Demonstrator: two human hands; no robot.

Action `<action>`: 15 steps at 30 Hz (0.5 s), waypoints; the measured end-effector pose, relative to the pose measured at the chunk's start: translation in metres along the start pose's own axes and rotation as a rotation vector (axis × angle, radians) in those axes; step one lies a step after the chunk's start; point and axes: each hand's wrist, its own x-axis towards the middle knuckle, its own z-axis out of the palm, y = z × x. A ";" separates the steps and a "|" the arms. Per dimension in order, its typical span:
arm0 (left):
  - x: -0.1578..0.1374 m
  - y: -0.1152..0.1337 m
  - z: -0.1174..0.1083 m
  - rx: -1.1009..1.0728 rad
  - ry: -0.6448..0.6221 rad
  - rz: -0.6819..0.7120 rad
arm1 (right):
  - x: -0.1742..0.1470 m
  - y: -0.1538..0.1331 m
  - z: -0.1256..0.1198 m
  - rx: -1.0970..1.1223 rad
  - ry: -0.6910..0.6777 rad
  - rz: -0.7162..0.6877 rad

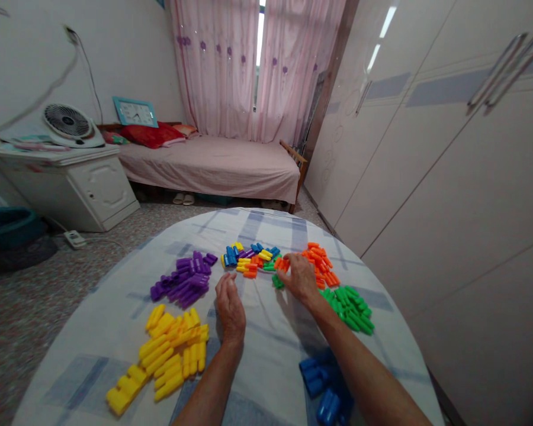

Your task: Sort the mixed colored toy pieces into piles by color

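Your right hand (298, 277) is at the right end of the mixed pile (250, 267), toward the far side of the tabletop (270, 343). Its fingers are bent over an orange piece (281, 264) and touch it; whether they are clamped on it, you cannot tell from here. A green piece (278, 281) lies just below your thumb.

Your left hand (231, 305) is on its edge, between the purple pile (189, 281) and the bare middle of the cloth. Fingers side by side, lightly curled; the palm is turned away, so you cannot tell if anything is inside.

Sorted colours ring you: purple far left, the yellow pile (184, 337) nearer on the left, the orange pile (320, 263) just beyond your right hand, the green pile (349, 307) beside your right forearm, the blue pile (313, 378) partly hidden under that forearm. The mixed pile shows blue, yellow, purple, orange and green.

Writing: the clock (136, 112), blue-framed, leans on a red pillow (146, 135) on the bed (222, 163); its dial carries dark marks too small for you to read. The fan (71, 121) stands on the white cabinet (102, 189) to your left.
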 end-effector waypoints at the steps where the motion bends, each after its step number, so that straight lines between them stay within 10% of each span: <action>1: 0.000 0.000 0.000 0.003 -0.004 -0.001 | 0.009 0.008 -0.005 -0.032 0.038 0.042; 15: -0.002 0.000 0.001 -0.010 -0.013 -0.008 | 0.051 0.054 0.007 -0.267 -0.081 0.060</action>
